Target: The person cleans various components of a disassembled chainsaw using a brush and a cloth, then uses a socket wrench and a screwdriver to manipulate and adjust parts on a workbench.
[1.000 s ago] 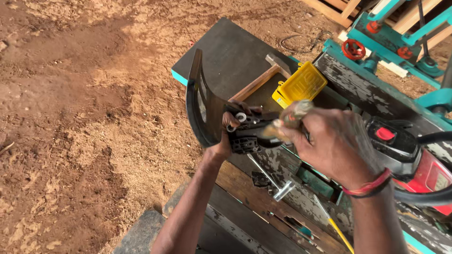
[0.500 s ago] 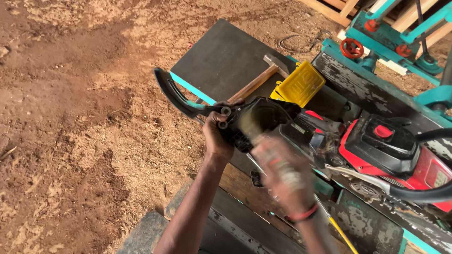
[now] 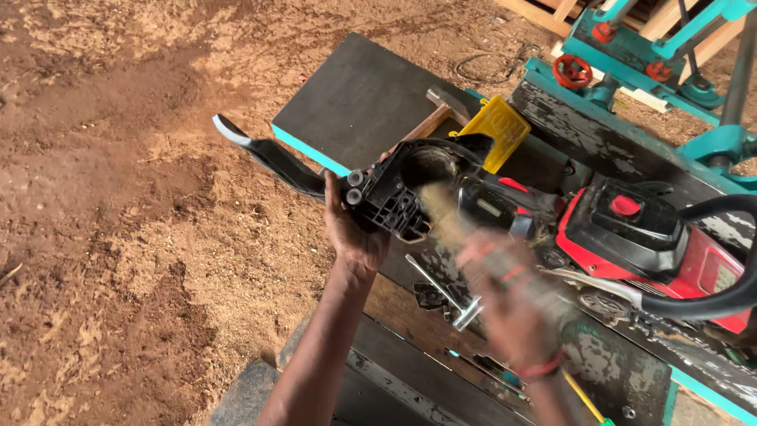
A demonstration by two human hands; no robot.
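Note:
My left hand (image 3: 355, 233) grips a black plastic chainsaw side cover (image 3: 394, 189) with a long curved guard arm (image 3: 268, 158) that sticks out to the left over the ground. My right hand (image 3: 512, 304), blurred by motion, holds a pale brush-like stick (image 3: 445, 217) whose tip reaches the cover's round opening. To the right, a red and black chainsaw body (image 3: 654, 244) lies on the worn workbench (image 3: 623, 371).
A T-shaped metal wrench (image 3: 441, 292) lies on the bench below the cover. A hammer (image 3: 438, 114) and a yellow container (image 3: 493, 130) rest on a dark board (image 3: 355, 102). Teal machinery with red handwheels (image 3: 572, 71) stands at the back right. Sawdust covers the ground to the left.
My left hand turned the cover so its guard arm swung from upright to pointing left. My right hand dropped from above the cover to lower right and is moving the stick fast.

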